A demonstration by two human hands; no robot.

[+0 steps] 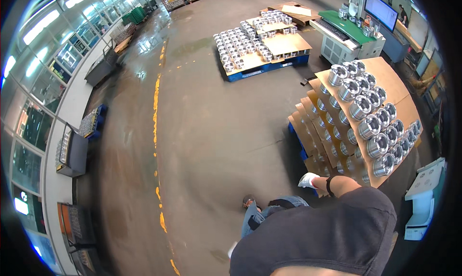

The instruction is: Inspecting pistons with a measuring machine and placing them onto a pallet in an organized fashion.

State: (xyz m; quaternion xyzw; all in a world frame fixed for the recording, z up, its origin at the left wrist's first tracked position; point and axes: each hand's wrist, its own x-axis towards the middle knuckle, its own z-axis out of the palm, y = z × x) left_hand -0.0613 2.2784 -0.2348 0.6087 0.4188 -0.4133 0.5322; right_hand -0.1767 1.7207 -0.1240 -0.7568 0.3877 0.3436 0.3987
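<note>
Dark shirt [313, 232] fills my near view; white-gloved right hand [308, 180] beside the cardboard stack [402, 90], left hand [232, 249] barely showing; I can't tell either's grip. Bumping that stack could, I judge, topple metal cylinders [369, 126] near its edge; they're shiny, hollow-topped, standing in rows on top.

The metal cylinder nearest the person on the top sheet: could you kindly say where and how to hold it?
Probably hold the cylinder by its round outer wall, from the near side, where the wall is exposed; neighbouring cylinders crowd its far side.
</note>
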